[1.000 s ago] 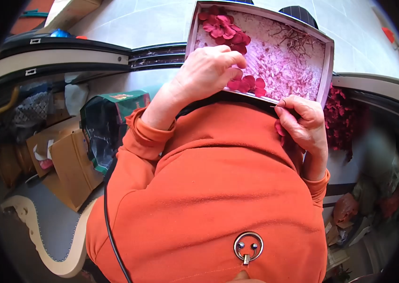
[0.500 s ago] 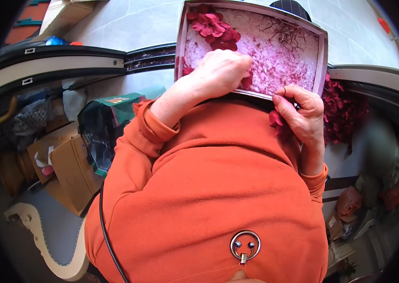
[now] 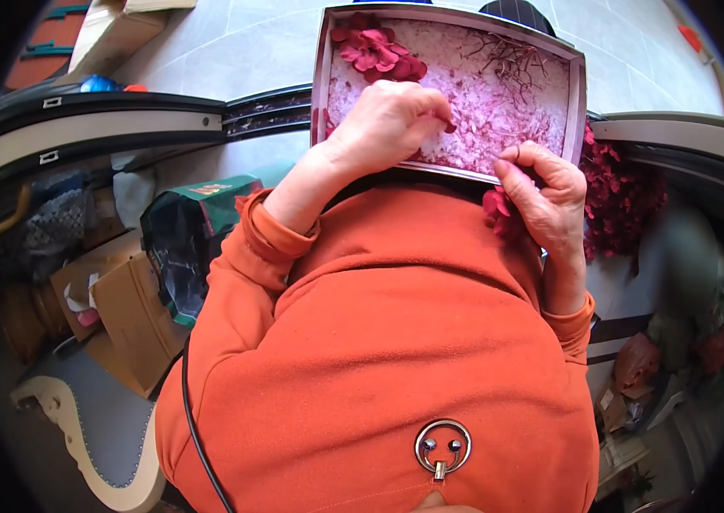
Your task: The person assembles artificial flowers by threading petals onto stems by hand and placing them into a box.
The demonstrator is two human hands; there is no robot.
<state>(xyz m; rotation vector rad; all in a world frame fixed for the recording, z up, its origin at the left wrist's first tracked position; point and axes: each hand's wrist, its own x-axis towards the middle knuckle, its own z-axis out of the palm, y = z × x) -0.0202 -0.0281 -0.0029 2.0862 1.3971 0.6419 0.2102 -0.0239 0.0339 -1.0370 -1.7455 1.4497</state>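
Note:
A shallow box (image 3: pixel 578 103) with a pale rim lies in front of my body, its floor strewn with pink-red fragments. My left hand (image 3: pixel 392 124) is closed over the box's near left part, and a small dark red petal (image 3: pixel 450 127) shows at its fingertips. At the near right corner, my right hand (image 3: pixel 546 188) pinches a red artificial flower (image 3: pixel 500 214), which hangs below the fingers against my orange top. More red flowers (image 3: pixel 372 51) rest in the far left corner. Thin dark stems (image 3: pixel 511 64) lie tangled at the far right.
A heap of red flowers (image 3: pixel 623 201) is right of the box. To my left are a green bag (image 3: pixel 199 214) and an open cardboard box (image 3: pixel 135 299). A dark door track (image 3: pixel 268 111) crosses the floor. A black cable (image 3: pixel 186 410) runs down my left side.
My left hand has shifted slightly left, and the red petal now shows at its fingertips. The box has moved a little left. My right hand keeps its pinch on the flower.

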